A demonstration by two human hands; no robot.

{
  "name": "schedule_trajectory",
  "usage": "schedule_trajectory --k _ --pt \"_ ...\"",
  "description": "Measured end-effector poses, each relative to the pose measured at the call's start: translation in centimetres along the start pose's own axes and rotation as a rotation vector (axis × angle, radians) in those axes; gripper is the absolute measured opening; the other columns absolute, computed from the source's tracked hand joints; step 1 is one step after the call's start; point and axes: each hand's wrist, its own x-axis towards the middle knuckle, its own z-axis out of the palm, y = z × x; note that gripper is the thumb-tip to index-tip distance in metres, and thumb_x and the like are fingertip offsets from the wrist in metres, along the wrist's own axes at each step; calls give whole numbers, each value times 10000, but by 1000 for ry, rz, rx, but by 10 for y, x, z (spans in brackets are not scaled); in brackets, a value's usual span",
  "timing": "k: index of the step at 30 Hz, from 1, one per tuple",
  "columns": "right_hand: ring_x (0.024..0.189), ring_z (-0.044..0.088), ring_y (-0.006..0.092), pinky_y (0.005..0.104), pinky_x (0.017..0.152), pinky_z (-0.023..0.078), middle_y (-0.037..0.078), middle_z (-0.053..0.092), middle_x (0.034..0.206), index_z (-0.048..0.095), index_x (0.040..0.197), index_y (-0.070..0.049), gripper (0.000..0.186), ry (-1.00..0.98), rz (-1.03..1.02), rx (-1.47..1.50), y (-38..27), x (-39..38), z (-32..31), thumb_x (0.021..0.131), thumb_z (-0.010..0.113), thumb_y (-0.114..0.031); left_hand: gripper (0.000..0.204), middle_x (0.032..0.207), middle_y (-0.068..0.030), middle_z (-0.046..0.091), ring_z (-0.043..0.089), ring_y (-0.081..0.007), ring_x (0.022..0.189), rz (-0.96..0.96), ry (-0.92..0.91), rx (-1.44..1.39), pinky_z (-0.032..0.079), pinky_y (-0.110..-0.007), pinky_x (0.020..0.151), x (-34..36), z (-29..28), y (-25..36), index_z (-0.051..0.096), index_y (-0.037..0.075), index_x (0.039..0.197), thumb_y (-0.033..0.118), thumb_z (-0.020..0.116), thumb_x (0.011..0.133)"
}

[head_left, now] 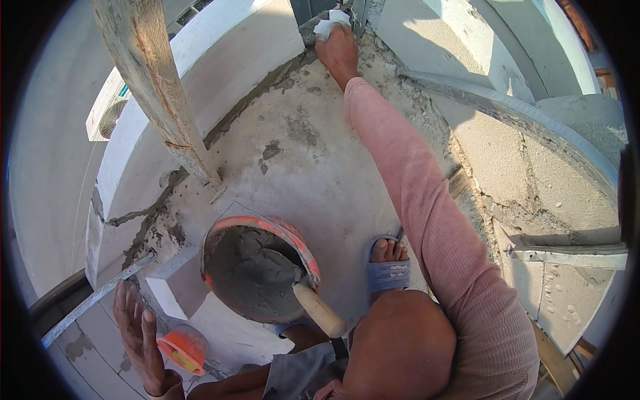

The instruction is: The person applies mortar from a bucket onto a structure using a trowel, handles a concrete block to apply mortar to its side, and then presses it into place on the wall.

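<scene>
My right arm reaches far ahead, and my right hand is closed on a white, jagged-edged piece at the far corner of the ledge. Whether it is paper or a broken chunk I cannot tell. At the lower left my left hand is raised with its fingers stretched out, holding nothing. A red-orange bucket of wet grey mortar stands before my knee. In it rests a trowel, its blade in the mortar and its wooden handle over the rim. Next to my left hand lies a small orange container.
A rough wooden post slants down to the floor at left. Behind it curves a low white wall with a cracked base. A pale block sits beside the bucket. Pale panels with a raised edge line the right.
</scene>
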Motion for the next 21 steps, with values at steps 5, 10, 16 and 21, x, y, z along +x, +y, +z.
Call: schedule_trajectory --k 5,10,16,21 --pt "1092 671 507 553 925 567 268 582 1302 568 1306 19 449 39 23 0 -8 -2 2 946 653 -236 793 1652 -177 361 350 -384 1534 -4 -13 -20 262 -539 1267 1 -1 -3 396 82 1606 467 662 965" --pt "1061 682 511 556 916 571 269 588 1277 573 1312 17 424 -97 18 -71 -7 7 3 945 620 -191 796 1652 -176 363 355 -382 1532 -14 -17 -17 256 -537 1272 3 0 -3 400 81 1602 471 669 962" --pt "1044 686 499 552 908 571 253 599 1274 618 1210 5 288 -39 -92 -124 2 2 0 945 565 -92 793 1653 -164 366 359 -368 1533 -19 -16 -18 260 -534 1275 0 0 -2 412 91 1597 475 676 956" --pt "1056 687 483 549 902 570 233 599 1292 610 1232 -5 305 -73 -162 -139 6 -3 -7 938 573 -79 809 1654 -149 367 371 -366 1526 -27 -3 -15 261 -536 1275 -1 0 -2 425 104 1594 490 695 936"
